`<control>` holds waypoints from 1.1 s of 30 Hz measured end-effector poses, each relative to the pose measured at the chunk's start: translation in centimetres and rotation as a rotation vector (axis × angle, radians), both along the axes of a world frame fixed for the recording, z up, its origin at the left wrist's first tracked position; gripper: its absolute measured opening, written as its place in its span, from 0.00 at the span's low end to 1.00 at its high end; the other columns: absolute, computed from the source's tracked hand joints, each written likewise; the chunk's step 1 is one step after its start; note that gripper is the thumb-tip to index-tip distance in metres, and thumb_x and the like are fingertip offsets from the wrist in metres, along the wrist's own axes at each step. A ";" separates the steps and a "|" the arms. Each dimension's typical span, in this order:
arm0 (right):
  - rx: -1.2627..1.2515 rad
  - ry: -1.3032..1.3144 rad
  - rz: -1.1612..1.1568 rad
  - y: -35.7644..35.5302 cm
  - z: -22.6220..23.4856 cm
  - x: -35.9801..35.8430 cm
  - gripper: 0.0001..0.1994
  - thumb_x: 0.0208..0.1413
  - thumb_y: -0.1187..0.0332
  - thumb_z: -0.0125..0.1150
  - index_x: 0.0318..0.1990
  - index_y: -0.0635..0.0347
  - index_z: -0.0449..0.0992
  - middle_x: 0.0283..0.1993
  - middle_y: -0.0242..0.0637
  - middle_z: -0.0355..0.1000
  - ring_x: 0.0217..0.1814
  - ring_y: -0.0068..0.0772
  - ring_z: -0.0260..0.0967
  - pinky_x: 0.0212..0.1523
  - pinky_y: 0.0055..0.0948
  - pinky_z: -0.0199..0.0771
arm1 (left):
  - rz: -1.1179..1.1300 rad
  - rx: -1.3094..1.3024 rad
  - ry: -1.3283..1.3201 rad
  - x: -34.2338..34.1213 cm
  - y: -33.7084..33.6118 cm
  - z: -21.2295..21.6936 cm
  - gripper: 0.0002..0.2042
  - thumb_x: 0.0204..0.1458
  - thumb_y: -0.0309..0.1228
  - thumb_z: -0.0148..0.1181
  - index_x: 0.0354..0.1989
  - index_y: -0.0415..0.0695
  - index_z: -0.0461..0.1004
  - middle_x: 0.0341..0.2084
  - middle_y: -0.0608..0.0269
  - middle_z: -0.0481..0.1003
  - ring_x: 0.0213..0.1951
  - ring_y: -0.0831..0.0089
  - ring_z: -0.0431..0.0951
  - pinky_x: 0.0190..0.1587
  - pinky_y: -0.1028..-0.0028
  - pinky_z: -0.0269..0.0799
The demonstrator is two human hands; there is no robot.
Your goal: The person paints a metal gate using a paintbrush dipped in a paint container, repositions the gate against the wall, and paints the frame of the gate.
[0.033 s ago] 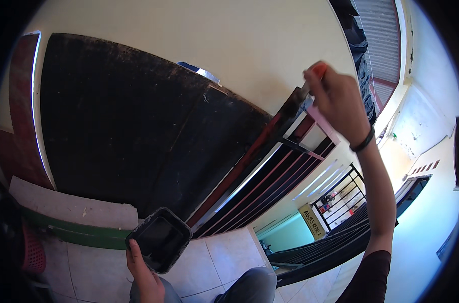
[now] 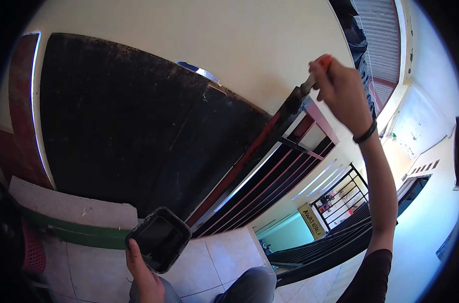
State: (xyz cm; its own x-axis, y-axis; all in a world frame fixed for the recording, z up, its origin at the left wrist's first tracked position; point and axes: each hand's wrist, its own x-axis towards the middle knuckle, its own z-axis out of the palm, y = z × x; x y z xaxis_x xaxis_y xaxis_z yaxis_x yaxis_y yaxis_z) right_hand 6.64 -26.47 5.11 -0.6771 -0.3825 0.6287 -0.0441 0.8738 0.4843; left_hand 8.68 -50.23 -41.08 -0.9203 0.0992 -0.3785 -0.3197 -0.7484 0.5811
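Both arms differ: the right hand (image 2: 340, 91), raised high, has its grip closed on a paintbrush (image 2: 310, 81) touching the black gate (image 2: 138, 136); the low left hand (image 2: 146, 278) holds a black tray (image 2: 159, 238).

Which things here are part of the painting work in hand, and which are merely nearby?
In use:
right hand holding a paintbrush with an orange handle
left hand holding a black paint tray
black gate panel, brush at its top corner

Merely nearby:
red plastic basket
green-banded low wall
yellow sign
tiled floor
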 end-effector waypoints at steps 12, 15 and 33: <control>-0.076 0.074 -0.071 -0.8 3.2 -2.3 0.20 0.71 0.58 0.56 0.32 0.69 0.75 0.19 0.43 0.75 0.19 0.35 0.78 0.24 0.30 0.75 | 0.004 -0.002 -0.020 0.0 0.0 0.7 0.35 0.65 0.57 0.57 0.66 0.38 0.67 0.59 0.55 0.74 0.61 0.63 0.76 0.64 0.68 0.71; -0.177 0.016 -0.067 -2.0 2.9 -2.6 0.21 0.71 0.58 0.54 0.33 0.70 0.75 0.19 0.43 0.76 0.21 0.35 0.80 0.25 0.28 0.77 | 0.013 0.002 -0.014 0.0 -0.1 0.5 0.35 0.65 0.57 0.57 0.66 0.38 0.67 0.59 0.54 0.74 0.60 0.64 0.76 0.63 0.68 0.72; 0.007 -0.034 -0.034 -0.4 2.7 -0.2 0.18 0.72 0.58 0.57 0.37 0.68 0.77 0.20 0.39 0.75 0.20 0.30 0.78 0.23 0.26 0.72 | -0.015 -0.013 -0.039 -0.2 -0.1 0.6 0.36 0.65 0.59 0.56 0.67 0.38 0.66 0.60 0.54 0.73 0.61 0.64 0.75 0.63 0.68 0.71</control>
